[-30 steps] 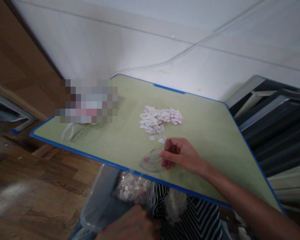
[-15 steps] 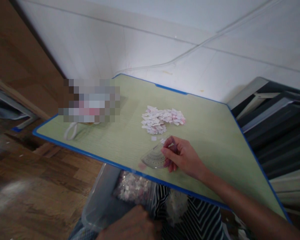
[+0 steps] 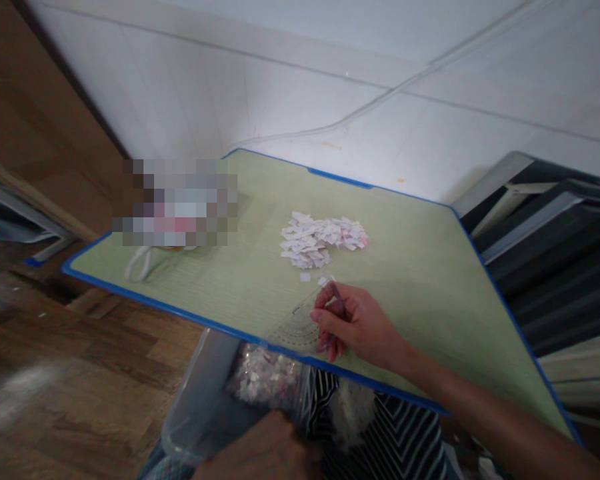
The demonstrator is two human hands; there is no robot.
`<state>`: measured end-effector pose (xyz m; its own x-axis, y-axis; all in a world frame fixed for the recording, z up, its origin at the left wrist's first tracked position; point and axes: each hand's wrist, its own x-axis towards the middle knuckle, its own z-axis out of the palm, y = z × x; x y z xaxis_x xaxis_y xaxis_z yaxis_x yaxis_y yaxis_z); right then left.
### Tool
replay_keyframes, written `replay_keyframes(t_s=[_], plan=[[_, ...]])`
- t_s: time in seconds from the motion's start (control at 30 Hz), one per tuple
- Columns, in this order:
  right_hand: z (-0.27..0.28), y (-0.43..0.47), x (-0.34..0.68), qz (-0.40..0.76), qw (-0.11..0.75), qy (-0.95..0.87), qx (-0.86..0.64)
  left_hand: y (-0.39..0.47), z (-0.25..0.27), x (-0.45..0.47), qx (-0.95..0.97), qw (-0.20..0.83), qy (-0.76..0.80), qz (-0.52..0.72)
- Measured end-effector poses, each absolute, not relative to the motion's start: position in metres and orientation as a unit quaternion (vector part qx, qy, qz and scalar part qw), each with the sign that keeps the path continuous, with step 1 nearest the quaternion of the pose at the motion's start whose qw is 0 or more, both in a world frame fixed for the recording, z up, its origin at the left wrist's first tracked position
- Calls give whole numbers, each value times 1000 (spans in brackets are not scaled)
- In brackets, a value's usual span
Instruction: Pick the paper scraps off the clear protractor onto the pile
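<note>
- Far left: pixelated item [image 3: 175, 203], identity unreadable; white loop [image 3: 139, 263] just on its near side, on the green tabletop [image 3: 415, 267].
- Near, left of centre: clear tub [image 3: 190, 383] below the table's near edge; plastic bag of paper bits [image 3: 267, 377] inside it.
- Left hand [image 3: 267, 447]: near side of bag, back of hand uppermost. Fingers hidden and dark; cannot tell whether they grip the bag.
- Centre: clear protractor [image 3: 293, 331] at the table's near edge, just above the bag in view. Contact with tabletop unclear.
- Beyond it: 2 loose paper squares lie between protractor and main paper pile [image 3: 320, 240].
- Right hand [image 3: 357, 323]: thumb and fingers closed on the protractor's right part.
- Step in hand (judgement): scraping bits off the near edge toward the bag.
- Next move calls for (judgement): bag mouth held wide under the edge, protractor kept low.
</note>
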<state>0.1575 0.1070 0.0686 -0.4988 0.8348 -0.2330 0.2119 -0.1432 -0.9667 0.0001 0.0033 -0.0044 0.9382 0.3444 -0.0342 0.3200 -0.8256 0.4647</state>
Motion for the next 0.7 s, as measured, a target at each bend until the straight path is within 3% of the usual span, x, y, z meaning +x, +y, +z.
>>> replay_keyframes(t_s=[0.17, 0.4, 0.7], plan=[[70, 115, 155, 598, 299, -581, -463, 5, -2, 0, 956, 236, 174, 30], [69, 111, 153, 612, 244, -618, -429, 1, -4, -1, 952, 240, 190, 22], [72, 120, 157, 633, 274, -587, -423, 3, -3, 2, 956, 234, 178, -2]])
